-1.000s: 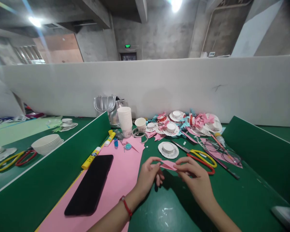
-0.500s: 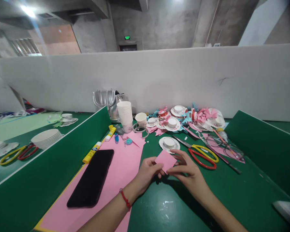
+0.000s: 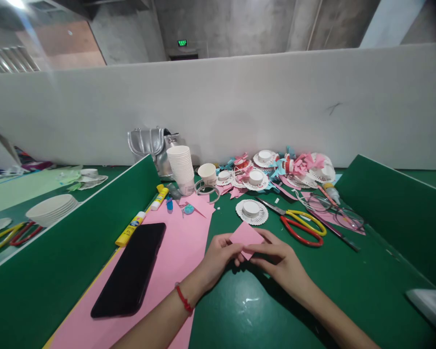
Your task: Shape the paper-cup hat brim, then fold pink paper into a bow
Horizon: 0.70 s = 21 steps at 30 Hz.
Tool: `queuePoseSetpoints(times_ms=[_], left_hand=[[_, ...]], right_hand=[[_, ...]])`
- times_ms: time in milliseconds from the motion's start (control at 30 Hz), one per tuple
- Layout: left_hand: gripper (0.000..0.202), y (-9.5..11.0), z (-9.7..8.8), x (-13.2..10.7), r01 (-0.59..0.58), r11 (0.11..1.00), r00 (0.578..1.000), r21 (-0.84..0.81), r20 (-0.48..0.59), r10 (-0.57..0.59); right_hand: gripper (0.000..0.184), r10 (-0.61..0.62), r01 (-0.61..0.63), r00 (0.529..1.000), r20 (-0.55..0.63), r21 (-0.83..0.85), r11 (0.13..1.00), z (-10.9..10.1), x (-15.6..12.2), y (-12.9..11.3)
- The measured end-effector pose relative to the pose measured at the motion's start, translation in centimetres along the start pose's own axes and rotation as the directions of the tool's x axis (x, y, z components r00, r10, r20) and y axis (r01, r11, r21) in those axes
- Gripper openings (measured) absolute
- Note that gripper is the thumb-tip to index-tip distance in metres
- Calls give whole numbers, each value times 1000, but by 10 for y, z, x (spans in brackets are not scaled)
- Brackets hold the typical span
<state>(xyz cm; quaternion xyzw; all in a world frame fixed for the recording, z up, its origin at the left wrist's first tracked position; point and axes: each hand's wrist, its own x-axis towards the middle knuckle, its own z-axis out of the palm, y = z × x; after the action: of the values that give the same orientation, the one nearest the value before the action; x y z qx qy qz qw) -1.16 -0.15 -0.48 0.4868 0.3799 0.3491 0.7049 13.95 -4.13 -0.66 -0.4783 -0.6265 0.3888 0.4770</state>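
A small pink paper square [image 3: 247,236] is held up between my hands above the green table. My left hand [image 3: 220,257] pinches its left side and lower edge, thumb on the front. On the other side, my right hand [image 3: 276,254] grips the right edge, its index finger lying across the front near the thumb of the left. Just beyond the paper lies a white scalloped paper hat [image 3: 251,210]. Scissors [image 3: 301,227] with red and yellow handles rest to its right, blades pointing away to the left.
Left of my hands, a black phone [image 3: 131,271] lies on a large pink sheet [image 3: 181,252], beside glue sticks [image 3: 131,229]. Stacked paper cups [image 3: 180,167], a silver bag [image 3: 148,145] and decorated paper hats [image 3: 256,178] stand behind. Glasses [image 3: 349,218] lie right; green dividers [image 3: 399,208] flank the table.
My right hand has closed in on the paper, its index finger now across the front. The view has tilted down a little, so the scene sits higher.
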Motion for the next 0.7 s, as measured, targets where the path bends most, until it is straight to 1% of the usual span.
queuePoseSetpoints(times_ms=[67,167,233,367,533,700], left_hand=[[10,1,0,0,-1,1000,1000,4,8,1],[9,1,0,-1,17,1000,1000,21,13,-17],[9,1,-1,-1,12,999,1000,36,19,-13],[10,-1,-2,-1,-29,997,999,68,39,27],[12,-1,-2,-2,-38,994,998,99,55,33],[16,-1,0,-2,-56,990,998,128,14,55]], right_hand=[[18,35,-35,999,7,19,999,1,0,-3],[14,69,-68,997,-47,23,997,0,-1,-6],[13,68,-67,996,-58,31,997,-1,-1,-6],[13,62,-59,997,-37,59,997,-3,-1,-5],[12,50,-46,998,-31,101,994,-4,0,-3],[7,69,-63,995,-72,85,994,-3,0,-3]])
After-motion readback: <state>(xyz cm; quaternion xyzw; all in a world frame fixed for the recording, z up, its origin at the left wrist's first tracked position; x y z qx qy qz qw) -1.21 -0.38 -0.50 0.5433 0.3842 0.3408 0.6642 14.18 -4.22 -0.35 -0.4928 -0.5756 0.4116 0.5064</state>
